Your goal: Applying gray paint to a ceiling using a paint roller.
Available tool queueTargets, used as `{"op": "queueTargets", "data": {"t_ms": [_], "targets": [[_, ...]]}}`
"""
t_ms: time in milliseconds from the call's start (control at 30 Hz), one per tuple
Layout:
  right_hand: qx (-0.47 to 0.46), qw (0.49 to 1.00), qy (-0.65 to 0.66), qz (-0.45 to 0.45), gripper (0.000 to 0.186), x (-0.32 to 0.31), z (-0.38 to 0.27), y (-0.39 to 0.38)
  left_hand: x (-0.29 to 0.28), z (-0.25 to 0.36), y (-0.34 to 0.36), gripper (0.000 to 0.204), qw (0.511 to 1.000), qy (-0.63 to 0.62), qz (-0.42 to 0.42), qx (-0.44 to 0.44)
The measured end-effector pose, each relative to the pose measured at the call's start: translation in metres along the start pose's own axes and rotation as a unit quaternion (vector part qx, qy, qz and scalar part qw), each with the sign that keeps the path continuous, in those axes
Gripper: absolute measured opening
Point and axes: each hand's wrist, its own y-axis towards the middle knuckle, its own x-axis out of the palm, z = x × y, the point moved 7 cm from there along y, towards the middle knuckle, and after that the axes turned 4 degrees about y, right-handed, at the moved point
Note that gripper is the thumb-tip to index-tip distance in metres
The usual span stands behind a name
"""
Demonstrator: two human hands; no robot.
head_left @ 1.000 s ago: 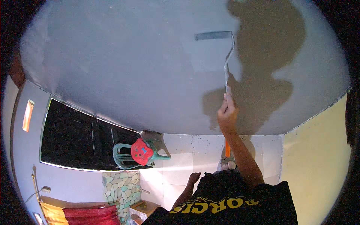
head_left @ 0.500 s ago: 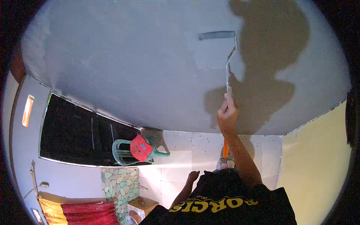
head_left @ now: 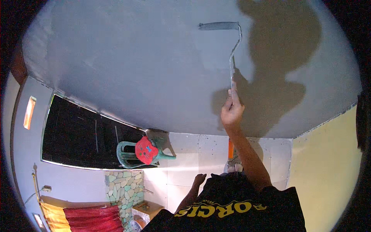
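My right hand (head_left: 232, 112) is raised in front of the grey wall, its fingers closed around the lower part of a paint roller (head_left: 219, 26). The roller's bent metal frame rises from my grip, and its dark grey sleeve lies level against the wall (head_left: 127, 69). An orange bar (head_left: 230, 148) shows beside my right forearm; I cannot tell whether it is the roller's handle. My left hand (head_left: 199, 179) hangs low at my side, curled into a loose fist with nothing visible in it.
A green plastic chair (head_left: 125, 154) with a red cat-face cushion (head_left: 146, 150) stands to the left near a dark opening (head_left: 77, 135). A yellow wall (head_left: 328, 166) is at right. Below left are a red and yellow curtain (head_left: 91, 219) and stone cladding (head_left: 124, 185). My shadow falls on the grey wall.
My right hand has pushed the roller higher up the wall and slightly left. My left hand stays low, nearly in place.
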Motion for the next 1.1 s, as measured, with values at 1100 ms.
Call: {"op": "queueTargets", "data": {"t_ms": [1100], "targets": [[0.067, 0.995, -0.051, -0.061, 0.034, 0.009, 0.015, -0.055, -0.264, 0.251, 0.077, 0.045, 0.886, -0.415, 0.141, 0.151]]}}
